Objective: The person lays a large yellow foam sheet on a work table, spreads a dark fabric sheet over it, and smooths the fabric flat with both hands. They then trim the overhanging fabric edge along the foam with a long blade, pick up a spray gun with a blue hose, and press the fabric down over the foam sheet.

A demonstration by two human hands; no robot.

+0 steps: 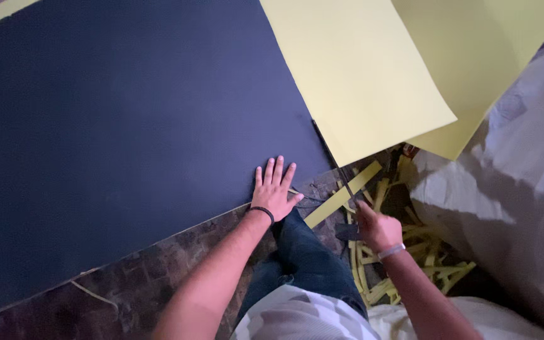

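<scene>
My left hand [274,187] lies flat, fingers spread, on the near corner of a large dark navy sheet [121,126] spread on the floor. My right hand [376,228] is closed around a dark tool [347,189], apparently scissors or a blade, at the right edge of the navy sheet; a thin dark strip [328,151] runs along that edge up to the yellow sheets. Two large pale yellow sheets [360,69] overlap the navy sheet's upper right corner.
A pile of narrow yellow paper strips [404,252] lies on the floor by my right hand. A white bag or cloth [524,182] fills the right side. Dark patterned floor [146,277] shows near my leg in blue jeans [303,258].
</scene>
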